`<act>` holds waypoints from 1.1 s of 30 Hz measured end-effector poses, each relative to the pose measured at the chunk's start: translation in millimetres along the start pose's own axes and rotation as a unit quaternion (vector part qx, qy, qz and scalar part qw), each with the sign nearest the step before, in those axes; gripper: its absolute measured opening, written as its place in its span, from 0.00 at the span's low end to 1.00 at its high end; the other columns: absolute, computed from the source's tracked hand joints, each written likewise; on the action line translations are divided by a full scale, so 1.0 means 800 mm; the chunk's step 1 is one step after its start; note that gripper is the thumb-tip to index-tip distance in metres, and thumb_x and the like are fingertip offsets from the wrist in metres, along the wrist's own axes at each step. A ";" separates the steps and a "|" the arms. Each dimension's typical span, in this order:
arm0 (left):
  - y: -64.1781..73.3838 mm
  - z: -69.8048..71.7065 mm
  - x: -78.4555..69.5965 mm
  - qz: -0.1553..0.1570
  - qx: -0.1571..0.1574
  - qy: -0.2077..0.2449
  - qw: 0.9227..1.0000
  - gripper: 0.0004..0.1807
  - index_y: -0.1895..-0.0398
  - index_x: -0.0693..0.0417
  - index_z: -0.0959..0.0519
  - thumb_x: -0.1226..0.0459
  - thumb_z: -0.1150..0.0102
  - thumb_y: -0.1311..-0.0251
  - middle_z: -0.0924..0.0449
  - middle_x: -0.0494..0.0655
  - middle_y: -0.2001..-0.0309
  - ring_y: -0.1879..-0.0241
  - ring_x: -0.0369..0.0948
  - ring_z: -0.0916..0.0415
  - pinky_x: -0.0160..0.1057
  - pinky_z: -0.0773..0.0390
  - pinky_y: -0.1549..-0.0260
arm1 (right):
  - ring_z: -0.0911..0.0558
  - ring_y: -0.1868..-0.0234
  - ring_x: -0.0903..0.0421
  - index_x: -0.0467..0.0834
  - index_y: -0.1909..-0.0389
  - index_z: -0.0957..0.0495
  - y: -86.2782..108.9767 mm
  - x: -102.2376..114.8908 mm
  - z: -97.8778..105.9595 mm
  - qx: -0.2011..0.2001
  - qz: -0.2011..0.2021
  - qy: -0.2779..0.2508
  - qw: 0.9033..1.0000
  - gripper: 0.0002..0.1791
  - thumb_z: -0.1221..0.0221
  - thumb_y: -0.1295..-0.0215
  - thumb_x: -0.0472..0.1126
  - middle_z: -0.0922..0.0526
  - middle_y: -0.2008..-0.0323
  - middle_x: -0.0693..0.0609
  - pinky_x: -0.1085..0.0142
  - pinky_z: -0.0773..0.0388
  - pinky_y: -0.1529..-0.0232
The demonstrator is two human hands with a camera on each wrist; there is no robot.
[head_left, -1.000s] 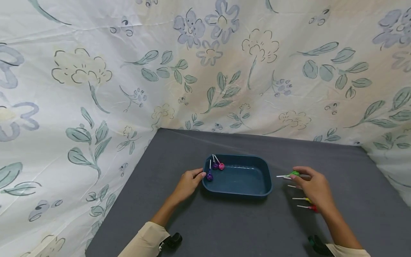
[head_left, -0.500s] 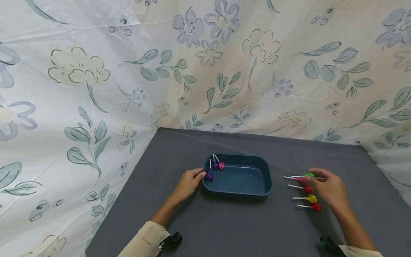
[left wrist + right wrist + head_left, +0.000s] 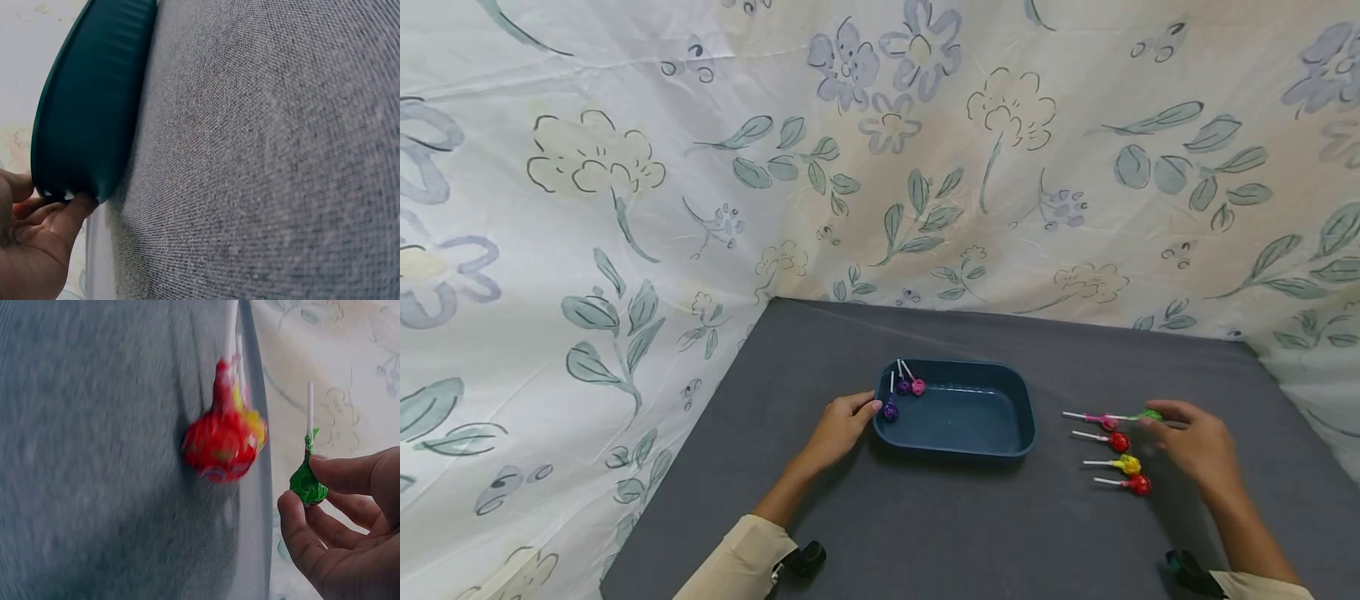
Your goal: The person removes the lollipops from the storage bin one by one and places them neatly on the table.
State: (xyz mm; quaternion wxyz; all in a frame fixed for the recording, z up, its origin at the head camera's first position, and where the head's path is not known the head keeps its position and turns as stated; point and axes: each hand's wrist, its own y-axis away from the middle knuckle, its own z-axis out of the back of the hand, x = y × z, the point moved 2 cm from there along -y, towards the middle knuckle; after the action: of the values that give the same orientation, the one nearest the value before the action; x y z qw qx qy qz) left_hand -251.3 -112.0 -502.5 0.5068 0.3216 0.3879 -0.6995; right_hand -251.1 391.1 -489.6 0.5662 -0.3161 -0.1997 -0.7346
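Note:
My left hand (image 3: 840, 429) grips the left end of a dark blue tray (image 3: 977, 421), thumb at the rim and fingers against the outer wall (image 3: 87, 125). Inside, at the tray's left end, lie two purple lollipops (image 3: 890, 412) and a pink lollipop (image 3: 917, 387). To the right of the tray, my right hand (image 3: 1201, 446) pinches a green-wrapped lollipop (image 3: 307, 482) by its candy head, stick free. Just beside that hand, a column of lollipops lies on the cloth: pink (image 3: 1108, 422), red (image 3: 1118, 442), yellow (image 3: 1127, 465) and another red (image 3: 1139, 484).
Dark grey cloth (image 3: 970, 533) covers the table. A floral curtain (image 3: 880, 167) hangs behind the table and along its left and right sides.
My right hand has moved to the right, away from the tray, with the green lollipop pinched in it, uncovering the lollipops in the column. The left hand and tray have stayed put.

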 end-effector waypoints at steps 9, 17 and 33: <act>0.000 0.000 0.000 0.000 -0.002 -0.002 1.000 0.22 0.33 0.67 0.21 0.60 0.46 0.19 0.17 0.61 0.37 0.36 0.52 0.20 0.59 0.23 0.34 | 0.12 0.63 0.44 0.25 0.33 0.28 -0.020 -0.028 0.002 -0.001 -0.042 -0.003 0.999 0.25 0.38 0.23 0.36 0.24 0.38 0.22 0.65 0.21 0.74; 0.000 0.000 -0.003 0.001 0.003 -0.001 1.000 0.22 0.32 0.67 0.21 0.60 0.47 0.18 0.17 0.60 0.37 0.39 0.49 0.19 0.58 0.23 0.34 | 0.14 0.70 0.56 0.24 0.36 0.26 -0.030 -0.041 0.008 0.006 -0.053 0.006 0.999 0.24 0.37 0.25 0.35 0.24 0.39 0.22 0.65 0.18 0.75; -0.001 0.000 -0.004 0.001 0.001 -0.001 1.000 0.21 0.33 0.67 0.21 0.61 0.46 0.19 0.15 0.59 0.39 0.45 0.46 0.19 0.57 0.21 0.36 | 0.15 0.70 0.55 0.24 0.40 0.24 -0.040 -0.048 0.011 0.016 -0.036 0.029 0.999 0.22 0.37 0.27 0.35 0.21 0.43 0.22 0.69 0.21 0.78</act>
State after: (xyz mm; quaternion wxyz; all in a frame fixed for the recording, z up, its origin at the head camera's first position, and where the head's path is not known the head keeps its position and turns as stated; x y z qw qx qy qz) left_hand -250.8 -110.2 -499.7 0.5074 0.3220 0.3862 -0.6998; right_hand -273.7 432.5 -507.8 0.5498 -0.2781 -0.2067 -0.7600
